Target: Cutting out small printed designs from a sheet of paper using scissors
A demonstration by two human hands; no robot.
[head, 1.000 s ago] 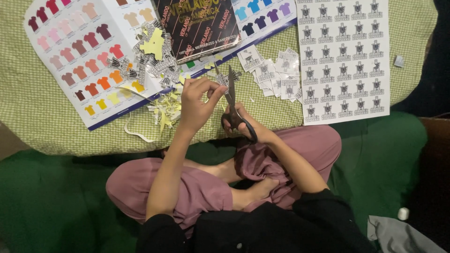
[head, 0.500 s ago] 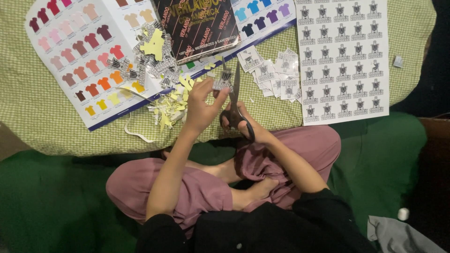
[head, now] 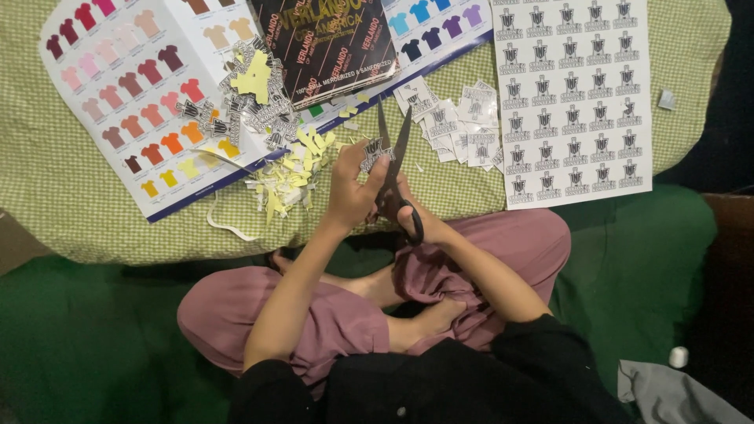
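Over green cloth, left fingers (head: 369, 169) pinching sticker (head: 375, 151), right hand (head: 416, 216) gripping open scissors (head: 394, 169)

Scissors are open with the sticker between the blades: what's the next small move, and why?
Probably close the scissors along the sticker's printed edge. The blades stand spread, the right hand is in the handles, and the left hand pinches the sticker at the blades, so the cut looks lined up.

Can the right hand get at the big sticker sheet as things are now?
Probably not at once. The right hand is gripping the open scissors, so it is occupied. The sticker sheet lies flat on the cloth to its right, with nothing between them, so the way itself is free.
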